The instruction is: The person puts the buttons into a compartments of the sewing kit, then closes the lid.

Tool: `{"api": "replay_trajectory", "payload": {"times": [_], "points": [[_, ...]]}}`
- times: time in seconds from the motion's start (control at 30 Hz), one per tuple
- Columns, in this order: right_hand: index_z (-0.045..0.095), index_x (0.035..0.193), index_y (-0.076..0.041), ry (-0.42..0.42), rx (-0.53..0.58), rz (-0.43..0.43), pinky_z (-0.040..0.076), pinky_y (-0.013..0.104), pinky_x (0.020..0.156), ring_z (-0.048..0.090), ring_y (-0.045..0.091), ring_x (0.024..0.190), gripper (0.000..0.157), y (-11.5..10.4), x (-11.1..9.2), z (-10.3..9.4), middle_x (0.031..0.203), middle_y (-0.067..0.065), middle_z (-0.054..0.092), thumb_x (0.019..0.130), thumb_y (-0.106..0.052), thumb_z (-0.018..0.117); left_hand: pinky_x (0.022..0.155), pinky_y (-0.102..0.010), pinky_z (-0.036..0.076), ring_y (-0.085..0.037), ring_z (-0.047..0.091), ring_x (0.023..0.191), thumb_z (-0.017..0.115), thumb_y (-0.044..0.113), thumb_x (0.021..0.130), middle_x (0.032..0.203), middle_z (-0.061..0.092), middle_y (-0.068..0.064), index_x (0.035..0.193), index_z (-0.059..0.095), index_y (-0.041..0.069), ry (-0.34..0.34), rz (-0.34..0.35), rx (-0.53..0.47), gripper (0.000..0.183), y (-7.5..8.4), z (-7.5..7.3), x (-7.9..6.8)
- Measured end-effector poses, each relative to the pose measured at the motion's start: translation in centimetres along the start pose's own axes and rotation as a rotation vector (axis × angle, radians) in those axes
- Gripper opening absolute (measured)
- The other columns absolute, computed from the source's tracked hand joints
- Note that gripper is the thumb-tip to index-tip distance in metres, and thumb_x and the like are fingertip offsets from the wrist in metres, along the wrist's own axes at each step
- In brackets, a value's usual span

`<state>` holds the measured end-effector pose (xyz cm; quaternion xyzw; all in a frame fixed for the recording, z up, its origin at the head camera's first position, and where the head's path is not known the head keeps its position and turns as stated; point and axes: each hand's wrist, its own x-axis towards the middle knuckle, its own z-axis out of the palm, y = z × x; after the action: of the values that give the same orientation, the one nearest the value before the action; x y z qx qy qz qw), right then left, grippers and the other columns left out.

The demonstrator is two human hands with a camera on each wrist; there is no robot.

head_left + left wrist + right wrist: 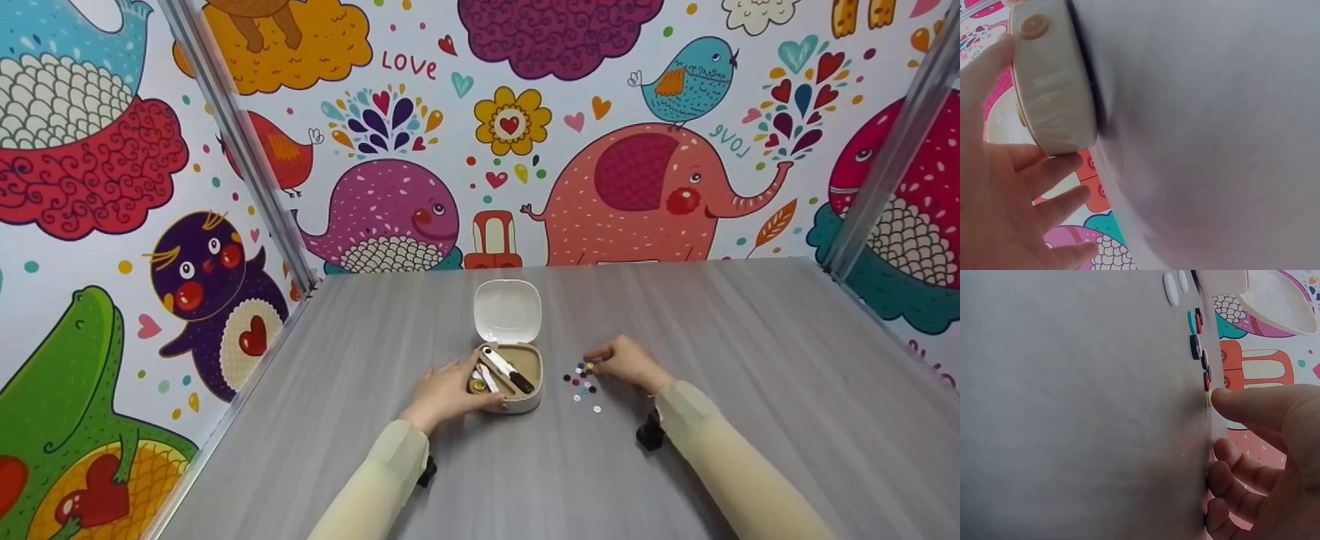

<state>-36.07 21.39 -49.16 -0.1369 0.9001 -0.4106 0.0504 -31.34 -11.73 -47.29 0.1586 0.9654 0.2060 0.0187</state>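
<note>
A small white box [517, 406] stands on the table with its lid [508, 311] raised behind it. Inside lie a white tool with a black end [517, 377] and a small gold round thing [478, 385]. My left hand [448, 394] holds the box from the left, thumb at the front and fingers at the left side. Right of the box are several small coloured buttons [575, 382]. My right hand [628, 362] is over their far right edge, its thumb touching a yellow button [1210, 399]. The right index fingertip is partly hidden behind the thumb.
A grey wood-grain table [375, 322] carries everything. Patterned panels [510, 172] with cartoon animals rise at the back and sides, joined by metal posts [240, 142]. White buttons [597, 409] lie nearest the table's front. Dark camera mounts [650, 433] sit under the wrists.
</note>
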Motion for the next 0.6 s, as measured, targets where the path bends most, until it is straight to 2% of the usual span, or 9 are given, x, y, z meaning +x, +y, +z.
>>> {"api": "replay_trajectory", "payload": {"times": [0.27, 0.6], "points": [[0.074, 0.105, 0.003, 0.024, -0.037, 0.007, 0.053, 0.037, 0.075, 0.063, 0.017, 0.087, 0.027, -0.23, -0.07, 0.18, 0.098, 0.013, 0.072, 0.078, 0.002, 0.070, 0.109, -0.061, 0.021, -0.038, 0.038, 0.135, 0.062, 0.071, 0.077, 0.143, 0.049, -0.014, 0.152, 0.034, 0.015, 0.001, -0.003, -0.001, 0.098, 0.04, 0.05, 0.00], [0.079, 0.089, -0.003, 0.069, -0.138, 0.008, 0.053, 0.032, 0.066, 0.064, 0.014, 0.075, 0.013, -0.40, 0.31, 0.15, 0.087, 0.009, 0.074, 0.077, -0.002, 0.074, 0.106, -0.060, 0.028, -0.039, 0.044, 0.130, 0.066, 0.067, 0.077, 0.137, 0.054, -0.016, 0.151, 0.037, 0.013, 0.025, 0.017, 0.001, 0.096, 0.20, -0.10, -0.11]]}}
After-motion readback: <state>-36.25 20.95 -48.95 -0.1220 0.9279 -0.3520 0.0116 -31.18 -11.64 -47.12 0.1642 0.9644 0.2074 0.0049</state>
